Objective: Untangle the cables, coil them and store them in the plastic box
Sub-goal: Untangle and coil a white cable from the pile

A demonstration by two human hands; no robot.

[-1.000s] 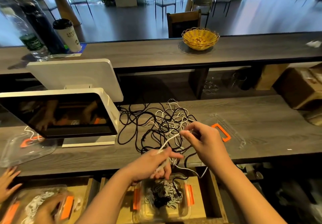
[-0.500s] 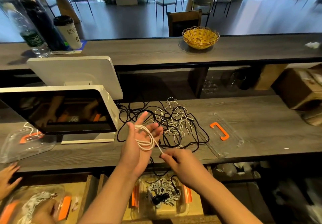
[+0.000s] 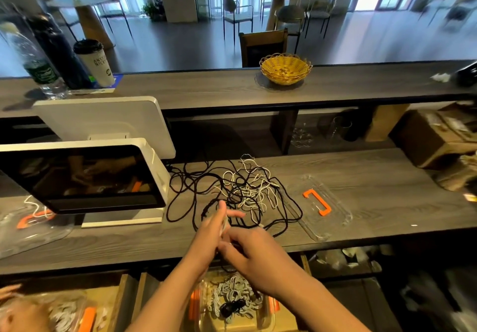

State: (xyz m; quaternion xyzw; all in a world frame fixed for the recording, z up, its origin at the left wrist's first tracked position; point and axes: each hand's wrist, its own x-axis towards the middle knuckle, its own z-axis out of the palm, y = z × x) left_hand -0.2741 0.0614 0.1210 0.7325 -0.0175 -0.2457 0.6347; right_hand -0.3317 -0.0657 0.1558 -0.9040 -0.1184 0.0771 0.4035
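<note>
A tangle of black and white cables (image 3: 245,192) lies on the wooden counter (image 3: 374,189) in front of me. My left hand (image 3: 213,231) is held upright with straight fingers, and a white cable (image 3: 225,224) is wound in loops around it. My right hand (image 3: 255,253) is pressed close against the left palm and pinches the end of that cable; the spot is blurred. Below the counter edge, in an open drawer, stands the clear plastic box (image 3: 269,318) with orange clips, holding several coiled cables. Its clear lid (image 3: 335,220) with an orange handle lies to the right of the tangle.
A white screen terminal (image 3: 85,176) stands left of the tangle. Another clear lid (image 3: 31,228) lies at the far left. Another person's hands (image 3: 15,313) work at a second box at the bottom left. A yellow basket (image 3: 285,69), a cup (image 3: 95,63) and a bottle (image 3: 38,68) stand on the upper shelf.
My right hand has moved up from the counter edge to my left palm, bringing the cable's loose end with it. The left hand has turned edge-on with the loops still around it.
</note>
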